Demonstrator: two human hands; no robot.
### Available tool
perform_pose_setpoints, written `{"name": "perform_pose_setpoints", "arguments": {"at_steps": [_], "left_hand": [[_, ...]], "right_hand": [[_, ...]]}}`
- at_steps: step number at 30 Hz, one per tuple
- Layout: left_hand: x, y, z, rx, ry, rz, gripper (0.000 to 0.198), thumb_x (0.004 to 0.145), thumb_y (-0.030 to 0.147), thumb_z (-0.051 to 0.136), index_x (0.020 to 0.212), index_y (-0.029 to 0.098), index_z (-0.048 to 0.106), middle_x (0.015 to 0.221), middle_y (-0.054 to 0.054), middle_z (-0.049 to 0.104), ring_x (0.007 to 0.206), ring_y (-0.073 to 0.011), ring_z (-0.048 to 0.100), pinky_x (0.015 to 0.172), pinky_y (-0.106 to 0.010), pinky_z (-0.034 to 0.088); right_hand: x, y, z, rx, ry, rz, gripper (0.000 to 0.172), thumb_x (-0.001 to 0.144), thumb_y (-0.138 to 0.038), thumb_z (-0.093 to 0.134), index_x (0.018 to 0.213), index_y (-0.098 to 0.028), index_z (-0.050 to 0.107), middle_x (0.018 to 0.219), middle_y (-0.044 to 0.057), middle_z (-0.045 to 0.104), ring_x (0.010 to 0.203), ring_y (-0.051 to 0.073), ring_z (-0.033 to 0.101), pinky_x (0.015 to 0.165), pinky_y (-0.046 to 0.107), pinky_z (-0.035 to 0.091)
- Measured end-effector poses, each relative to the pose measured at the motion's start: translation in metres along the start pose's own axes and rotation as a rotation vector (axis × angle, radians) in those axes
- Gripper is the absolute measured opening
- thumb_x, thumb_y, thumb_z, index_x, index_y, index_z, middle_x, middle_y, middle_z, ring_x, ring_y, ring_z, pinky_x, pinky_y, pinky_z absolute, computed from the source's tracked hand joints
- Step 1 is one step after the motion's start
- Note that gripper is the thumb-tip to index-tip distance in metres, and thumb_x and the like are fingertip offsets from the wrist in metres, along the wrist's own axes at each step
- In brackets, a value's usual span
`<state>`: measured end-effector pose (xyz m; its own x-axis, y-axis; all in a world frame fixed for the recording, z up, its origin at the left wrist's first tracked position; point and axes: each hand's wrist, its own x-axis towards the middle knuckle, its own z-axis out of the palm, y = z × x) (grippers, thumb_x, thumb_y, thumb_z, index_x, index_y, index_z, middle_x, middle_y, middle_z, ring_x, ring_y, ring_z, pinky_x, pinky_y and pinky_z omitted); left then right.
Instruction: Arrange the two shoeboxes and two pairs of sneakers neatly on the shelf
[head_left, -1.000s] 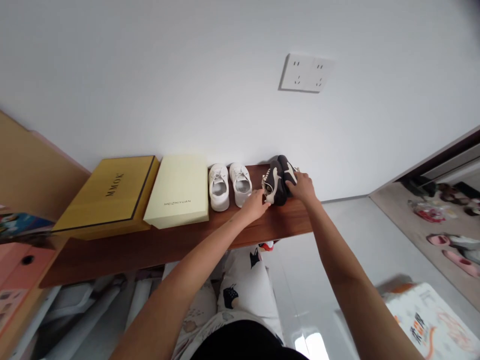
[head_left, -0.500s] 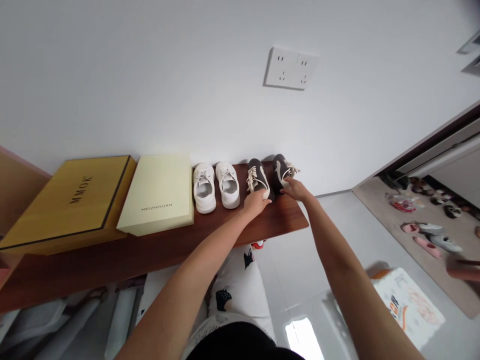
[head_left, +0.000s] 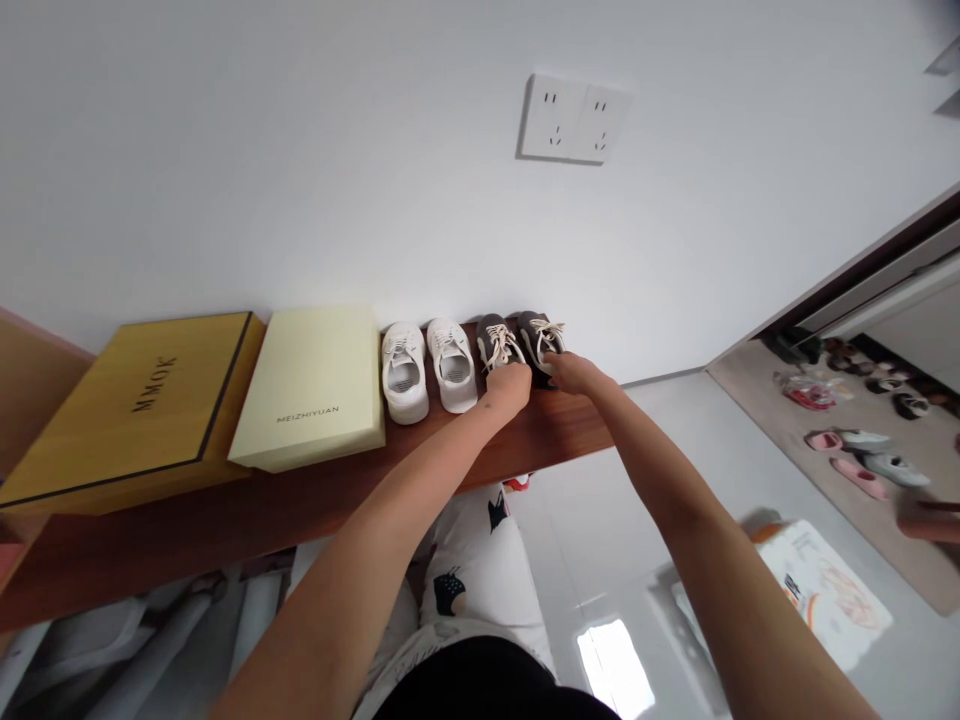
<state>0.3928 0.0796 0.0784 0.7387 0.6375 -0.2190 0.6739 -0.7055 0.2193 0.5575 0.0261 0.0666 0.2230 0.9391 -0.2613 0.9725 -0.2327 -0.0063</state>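
1. Clamps left dark shoe (head_left: 495, 332) at the heel with left hand (head_left: 510, 390), fingertips hidden.
2. Clamps right dark shoe (head_left: 535, 334) at the heel with right hand (head_left: 573, 374).
3. Has both side by side on the shelf (head_left: 559, 432), toes to the wall (head_left: 375, 180), just right of the white shoes (head_left: 406, 405).

One dark shoe (head_left: 496, 335) stood upright beside a matching shoe (head_left: 535, 335) on the shelf (head_left: 553, 430). Both had cream laces (head_left: 503, 346).

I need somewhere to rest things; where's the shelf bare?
Bare: front of the wooden shelf, between the forearms, plus a strip before gold box and cream box. Crowded: the back, from boxes past white shoes to dark shoes.
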Motion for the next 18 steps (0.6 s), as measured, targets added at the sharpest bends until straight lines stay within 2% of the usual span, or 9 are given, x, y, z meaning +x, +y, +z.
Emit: {"name": "perform_pose_setpoints", "arguments": {"at_steps": [4, 10, 15, 18], "left_hand": [[0.004, -0.007, 0.002, 0.008, -0.008, -0.009, 0.036, 0.088, 0.017, 0.066, 0.123, 0.009, 0.067, 0.114, -0.024, 0.069, 0.116, -0.0339, 0.066, 0.094, -0.042, 0.053], [0.014, -0.010, 0.002, -0.008, 0.002, -0.025, 0.037, 0.088, 0.015, 0.066, 0.124, 0.010, 0.067, 0.118, -0.024, 0.068, 0.116, -0.0333, 0.066, 0.095, -0.042, 0.053], [0.020, -0.007, 0.006, -0.030, 0.015, -0.041, 0.036, 0.090, 0.008, 0.056, 0.125, 0.008, 0.065, 0.116, -0.024, 0.069, 0.116, -0.0327, 0.066, 0.095, -0.042, 0.053], [0.018, -0.005, 0.007, -0.036, 0.032, -0.055, 0.037, 0.092, 0.005, 0.049, 0.126, 0.008, 0.062, 0.115, -0.024, 0.068, 0.115, -0.0317, 0.066, 0.094, -0.042, 0.053]], "right_hand": [[0.006, -0.004, 0.006, 0.010, 0.013, -0.010, 0.048, 0.085, -0.026, 0.070, 0.130, -0.021, 0.055, 0.121, 0.017, 0.066, 0.104, 0.031, 0.067, 0.078, 0.033, 0.050], [0.013, -0.006, 0.002, -0.003, 0.013, -0.001, 0.049, 0.084, -0.026, 0.071, 0.129, -0.022, 0.055, 0.121, 0.016, 0.066, 0.104, 0.030, 0.067, 0.078, 0.032, 0.050], [0.015, -0.009, -0.001, -0.002, 0.012, 0.021, 0.047, 0.084, -0.023, 0.070, 0.129, -0.021, 0.056, 0.123, 0.017, 0.066, 0.107, 0.030, 0.066, 0.081, 0.033, 0.051], [0.013, -0.014, -0.004, -0.011, 0.018, 0.015, 0.042, 0.083, -0.019, 0.069, 0.124, -0.018, 0.058, 0.124, 0.018, 0.066, 0.114, 0.031, 0.063, 0.087, 0.035, 0.051]]}}
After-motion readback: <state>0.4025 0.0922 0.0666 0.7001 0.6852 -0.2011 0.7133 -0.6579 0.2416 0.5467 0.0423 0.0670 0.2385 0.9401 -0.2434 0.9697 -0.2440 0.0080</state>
